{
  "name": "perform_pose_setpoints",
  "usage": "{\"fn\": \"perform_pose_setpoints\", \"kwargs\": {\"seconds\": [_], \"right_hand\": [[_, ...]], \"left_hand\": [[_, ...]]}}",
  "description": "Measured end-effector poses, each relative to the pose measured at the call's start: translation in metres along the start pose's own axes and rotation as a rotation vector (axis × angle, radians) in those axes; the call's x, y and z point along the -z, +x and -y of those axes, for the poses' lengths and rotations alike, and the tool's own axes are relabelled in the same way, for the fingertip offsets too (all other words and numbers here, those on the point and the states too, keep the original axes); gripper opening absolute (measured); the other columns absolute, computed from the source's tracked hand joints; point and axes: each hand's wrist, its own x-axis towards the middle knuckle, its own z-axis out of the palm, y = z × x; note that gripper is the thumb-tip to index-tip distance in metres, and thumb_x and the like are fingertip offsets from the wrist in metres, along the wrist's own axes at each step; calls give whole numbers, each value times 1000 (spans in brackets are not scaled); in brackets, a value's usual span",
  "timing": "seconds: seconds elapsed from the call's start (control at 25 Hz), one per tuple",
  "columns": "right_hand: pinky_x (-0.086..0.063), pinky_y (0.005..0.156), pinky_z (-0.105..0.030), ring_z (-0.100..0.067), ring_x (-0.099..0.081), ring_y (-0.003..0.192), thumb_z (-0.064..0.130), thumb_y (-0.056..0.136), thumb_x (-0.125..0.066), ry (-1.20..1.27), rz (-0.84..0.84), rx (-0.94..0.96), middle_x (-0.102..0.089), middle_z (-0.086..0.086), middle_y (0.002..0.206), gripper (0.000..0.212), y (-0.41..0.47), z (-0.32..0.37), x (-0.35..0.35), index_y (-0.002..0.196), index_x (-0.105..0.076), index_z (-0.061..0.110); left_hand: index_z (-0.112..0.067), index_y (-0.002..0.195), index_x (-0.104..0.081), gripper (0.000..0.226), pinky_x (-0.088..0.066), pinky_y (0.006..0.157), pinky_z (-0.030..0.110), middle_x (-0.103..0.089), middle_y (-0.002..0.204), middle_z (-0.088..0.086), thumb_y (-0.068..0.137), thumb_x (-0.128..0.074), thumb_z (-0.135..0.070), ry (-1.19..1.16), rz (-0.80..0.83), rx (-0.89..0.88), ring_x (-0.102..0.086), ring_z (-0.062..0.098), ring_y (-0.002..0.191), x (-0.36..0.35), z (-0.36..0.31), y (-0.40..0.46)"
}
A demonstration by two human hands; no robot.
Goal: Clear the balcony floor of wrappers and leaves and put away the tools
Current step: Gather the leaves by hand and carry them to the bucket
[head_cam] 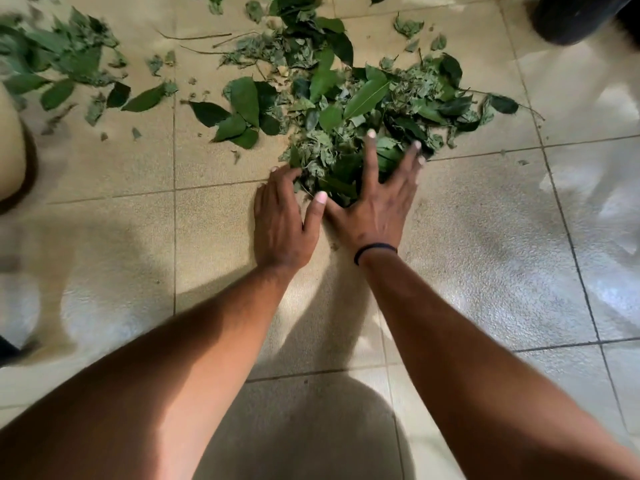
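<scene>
Now both hands lie flat with straight fingers, left hand (282,216) beside and right hand (377,199) on the leaf pile (349,112), probably to gather it.

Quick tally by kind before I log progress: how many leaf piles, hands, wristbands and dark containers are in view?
Heaps of green leaves: 2, the big pile under the hands and a looser scatter at upper left
Hands: 2, left hand and right hand, both flat against the big pile
Dark wristband: 1
Dark round container, upper right, partly cropped: 1
Total: 6
</scene>
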Motion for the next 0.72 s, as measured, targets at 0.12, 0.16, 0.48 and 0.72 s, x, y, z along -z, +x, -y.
{"fn": "perform_pose_setpoints", "kwargs": {"seconds": [0.12,0.16,0.48,0.72], "right_hand": [[-27,120,-53,-40,-21,149,47,87,-67,45,3,235,-22,-21,162,82,17,3,-6,156,-24,35],[-36,115,-50,-38,-33,144,34,91,-65,81,-34,295,-36,-17,157,67,18,6,-10,152,-37,31],[-57,94,-35,-17,-65,109,-15,80,-65,554,-131,86,-71,-1,119,51,49,23,16,119,-72,17],[-59,89,-28,-10,-66,111,-12,83,-68,1010,-43,-77,-71,-2,120,39,64,23,86,114,-73,11]], "left_hand": [[-18,140,-48,60,-35,111,49,-48,145,8,102,-26,-59,133,62,-48,-43,25,135,0,0,2],[-20,140,-48,61,-34,111,49,-46,146,8,102,-24,-60,160,75,-50,-42,26,136,0,0,2],[-6,149,-32,73,-39,109,49,-47,146,14,98,-41,-58,18,16,21,-49,29,130,0,-2,0],[-5,147,-35,75,-39,109,48,-48,145,13,98,-43,-62,32,-1,3,-48,27,129,2,-3,1]]}}
